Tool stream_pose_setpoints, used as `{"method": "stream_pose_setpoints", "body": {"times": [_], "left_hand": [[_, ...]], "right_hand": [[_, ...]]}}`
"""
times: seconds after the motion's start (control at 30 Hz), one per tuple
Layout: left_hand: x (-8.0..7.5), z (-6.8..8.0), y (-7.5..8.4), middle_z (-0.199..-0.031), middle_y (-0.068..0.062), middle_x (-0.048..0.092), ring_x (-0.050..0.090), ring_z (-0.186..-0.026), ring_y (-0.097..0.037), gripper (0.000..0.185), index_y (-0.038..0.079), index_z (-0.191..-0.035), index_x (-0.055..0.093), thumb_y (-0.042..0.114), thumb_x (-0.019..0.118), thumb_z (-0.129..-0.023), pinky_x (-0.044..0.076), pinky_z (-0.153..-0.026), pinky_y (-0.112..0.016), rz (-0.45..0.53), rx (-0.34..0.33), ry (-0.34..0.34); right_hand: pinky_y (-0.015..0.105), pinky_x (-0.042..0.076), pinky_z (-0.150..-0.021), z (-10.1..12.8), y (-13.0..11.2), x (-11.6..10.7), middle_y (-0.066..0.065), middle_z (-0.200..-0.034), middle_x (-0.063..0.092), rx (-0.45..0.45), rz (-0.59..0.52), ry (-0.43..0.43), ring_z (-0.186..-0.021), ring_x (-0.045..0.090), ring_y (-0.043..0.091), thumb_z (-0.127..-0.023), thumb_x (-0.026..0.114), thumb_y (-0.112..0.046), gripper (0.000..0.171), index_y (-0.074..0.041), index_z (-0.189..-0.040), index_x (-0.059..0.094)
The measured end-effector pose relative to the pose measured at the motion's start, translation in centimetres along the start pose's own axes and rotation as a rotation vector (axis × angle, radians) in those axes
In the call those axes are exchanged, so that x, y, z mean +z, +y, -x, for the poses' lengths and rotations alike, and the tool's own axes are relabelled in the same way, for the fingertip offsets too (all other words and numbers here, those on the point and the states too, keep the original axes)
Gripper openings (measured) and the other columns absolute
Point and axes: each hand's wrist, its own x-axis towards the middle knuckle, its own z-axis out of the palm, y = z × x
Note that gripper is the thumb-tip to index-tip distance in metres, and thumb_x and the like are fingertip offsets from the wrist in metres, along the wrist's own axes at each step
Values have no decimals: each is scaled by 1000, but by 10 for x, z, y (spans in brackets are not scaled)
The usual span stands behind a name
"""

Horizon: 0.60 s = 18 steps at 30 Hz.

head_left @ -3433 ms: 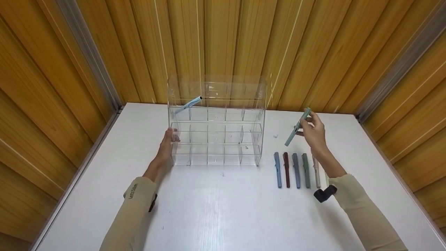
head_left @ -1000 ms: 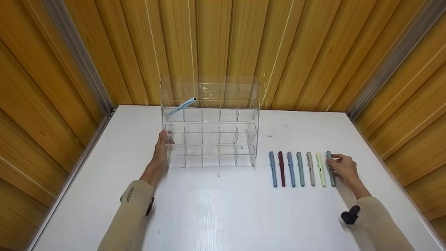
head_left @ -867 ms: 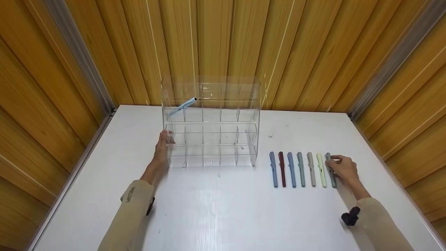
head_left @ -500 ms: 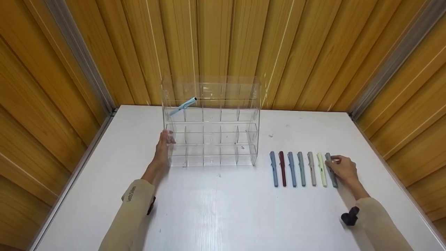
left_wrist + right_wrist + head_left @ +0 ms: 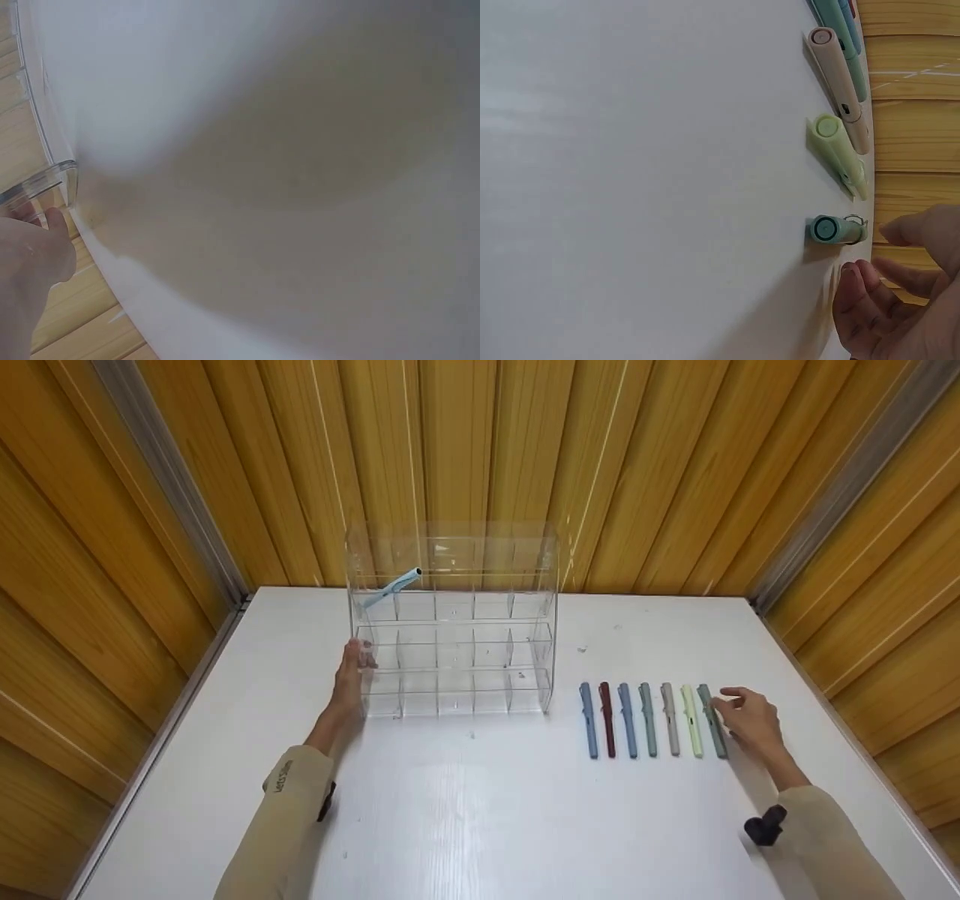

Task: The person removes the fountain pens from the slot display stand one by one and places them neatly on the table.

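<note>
In the head view my left hand (image 5: 345, 682) grips the left side of a clear acrylic display rack (image 5: 455, 691) with several rows of compartments; its fingers show through the panel. The left wrist view shows the thumb at the rack's edge (image 5: 41, 182). A light blue pen (image 5: 394, 587) leans tilted in the top left part of the rack. My right hand (image 5: 752, 724) is just right of a dark green pen (image 5: 712, 721), the last in a row. Seen from the right wrist, its fingers are apart from that green pen (image 5: 838, 229).
Left of the green pen lie a pale yellow-green pen (image 5: 691, 721), a beige pen (image 5: 670, 720), a dark red pen (image 5: 607, 720) and several blue or green ones, side by side. The white table (image 5: 465, 810) ends against yellow wood-look walls (image 5: 637, 472).
My right hand brought the green pen from beside the rack down to the row's right end, laid it there, then let go and drew slightly right. The left hand stays on the rack.
</note>
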Motion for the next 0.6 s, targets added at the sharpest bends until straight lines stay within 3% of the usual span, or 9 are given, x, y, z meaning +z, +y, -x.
{"method": "stream_pose_setpoints", "body": {"times": [0.13,0.27,0.43,0.6], "left_hand": [[-2,-3,1,-141,-24,35,32,-138,-42,71,3,-152,30,56,6,-110,19,-120,-62,-28,4,2],[-4,-3,2,-139,-23,35,32,-138,-41,72,4,-153,30,57,6,-109,18,-121,-62,-38,9,4],[-5,-3,3,-140,-22,35,32,-139,-43,70,4,-152,30,55,6,-110,23,-119,-63,-5,13,2],[0,-2,-1,-135,-21,38,35,-133,-40,65,3,-145,35,51,8,-111,28,-114,-61,-15,39,32]], "right_hand": [[17,53,-55,0,-4,1,31,-111,68,-73,-61,124,-68,63,0,-105,59,-16,40,13,-133,61],[12,53,-60,-2,-17,7,27,-112,68,-133,-141,194,-73,56,-12,-105,60,-13,34,9,-130,65],[9,52,-65,-2,-40,13,26,-113,69,-201,-188,202,-79,56,-14,-105,62,-13,31,6,-130,67],[14,57,-68,3,-55,25,25,-117,68,-234,-240,140,-84,62,-8,-107,61,-13,32,5,-132,65]]}}
